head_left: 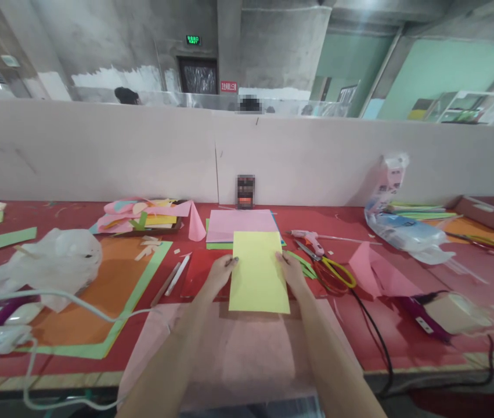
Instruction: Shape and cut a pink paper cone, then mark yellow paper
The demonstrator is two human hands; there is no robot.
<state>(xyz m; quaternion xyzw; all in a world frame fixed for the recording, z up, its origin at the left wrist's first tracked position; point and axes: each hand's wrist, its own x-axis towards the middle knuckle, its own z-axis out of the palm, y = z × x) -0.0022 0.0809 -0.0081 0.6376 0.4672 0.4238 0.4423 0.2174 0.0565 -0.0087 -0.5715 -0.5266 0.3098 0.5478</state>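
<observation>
A plain yellow sheet of paper [259, 276] is held up in front of me, above the near part of the table. My left hand [222, 273] pinches its left edge, thumb on the near face. On the opposite edge, my right hand [291, 270] grips the sheet the same way. Behind it lies a stack of coloured paper with a pink sheet [244, 223] on top. Below the yellow sheet, a large pale pink sheet [247, 354] covers the table's front edge. Scissors with yellow handles [337, 271] rest just right of my right hand.
A pink glue gun [312, 239] lies beyond the scissors. Pink folded paper [379, 273] and a power strip [425, 319] sit to the right. On the left are a white plastic bag [59, 261], orange paper [98, 307], pens [177, 274] and white cables [85, 307].
</observation>
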